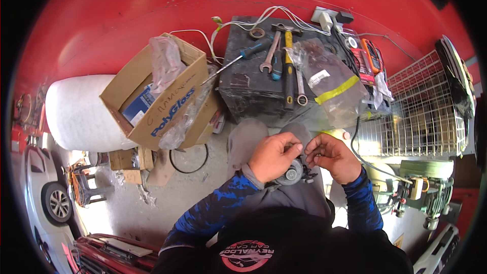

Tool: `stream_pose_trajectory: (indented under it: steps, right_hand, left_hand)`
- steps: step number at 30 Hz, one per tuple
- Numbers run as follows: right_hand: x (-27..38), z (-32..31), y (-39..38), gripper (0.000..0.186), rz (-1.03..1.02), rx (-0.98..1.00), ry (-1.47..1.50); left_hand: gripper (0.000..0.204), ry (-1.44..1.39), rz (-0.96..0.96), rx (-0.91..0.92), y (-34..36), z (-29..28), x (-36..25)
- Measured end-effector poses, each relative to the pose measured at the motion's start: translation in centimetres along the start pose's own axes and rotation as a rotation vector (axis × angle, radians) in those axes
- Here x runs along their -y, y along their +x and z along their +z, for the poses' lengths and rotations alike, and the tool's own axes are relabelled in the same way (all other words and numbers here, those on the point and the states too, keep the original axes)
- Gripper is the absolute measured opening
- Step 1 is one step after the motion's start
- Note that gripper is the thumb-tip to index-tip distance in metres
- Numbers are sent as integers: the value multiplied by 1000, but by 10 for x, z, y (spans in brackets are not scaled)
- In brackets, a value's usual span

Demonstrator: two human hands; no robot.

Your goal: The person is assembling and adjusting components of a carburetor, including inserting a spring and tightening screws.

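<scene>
A pale car (pixel 50 200) stood at the far left from where I watched, and near it a fat white drum (pixel 81 114) lay on its side. Next came an open cardboard box (pixel 175 104), tilted, with a blue carton (pixel 138 105) and crumpled clear plastic (pixel 166 63) inside; a thin black ring (pixel 188 172) lay on the floor below. Then came the dark, scuffed bench (pixel 243 82), a blue-handled screwdriver (pixel 256 49) jutting over its left edge and a combination wrench (pixel 271 53) beside that. In front of the bench the seated person's left hand (pixel 276 157) was bent inward, thumb and forefinger nearly together; I couldn't tell whether they pinched anything. Just under the hands, a grey metal part (pixel 290 174) with a round face rested at the person's lap, and above on the bench lay a yellow-and-black hammer (pixel 288 71). The right hand (pixel 332 157) faced the left across a small gap, fingers curled toward the thumb, and whatever they might have gripped was too small to see. Beyond it were a clear plastic bag (pixel 332 106) with a yellow stripe, an orange-cased meter (pixel 373 57), a white wire rack (pixel 416 106) and a green machine (pixel 431 193).
</scene>
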State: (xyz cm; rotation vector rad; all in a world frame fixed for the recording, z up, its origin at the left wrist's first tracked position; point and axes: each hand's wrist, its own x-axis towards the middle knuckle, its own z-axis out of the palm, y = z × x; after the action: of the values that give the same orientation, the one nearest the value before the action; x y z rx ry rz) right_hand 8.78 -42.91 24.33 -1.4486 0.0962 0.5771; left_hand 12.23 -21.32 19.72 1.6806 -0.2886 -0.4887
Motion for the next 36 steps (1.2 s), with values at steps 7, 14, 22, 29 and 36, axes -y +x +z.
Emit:
stream_pose_trajectory:
  steps: [7,14,22,29,36]
  right_hand:
    - [-54,-19,-26,8,38,-313,263]
    - [-75,-7,-25,20,-63,-283,429]
    - [-85,8,-5,16,-71,-324,220]
    - [-95,19,0,11,-141,-410,205]
    - [-96,19,11,11,-146,-421,4]
  left_hand:
    - [17,430,144,-47,-22,-7,-15]
    - [25,392,130,45,-46,-12,-25]
    - [49,686,143,155,-55,-21,-28]
    - [67,704,218,291,-59,-28,-32]
    - [77,876,222,181,-66,-16,-23]
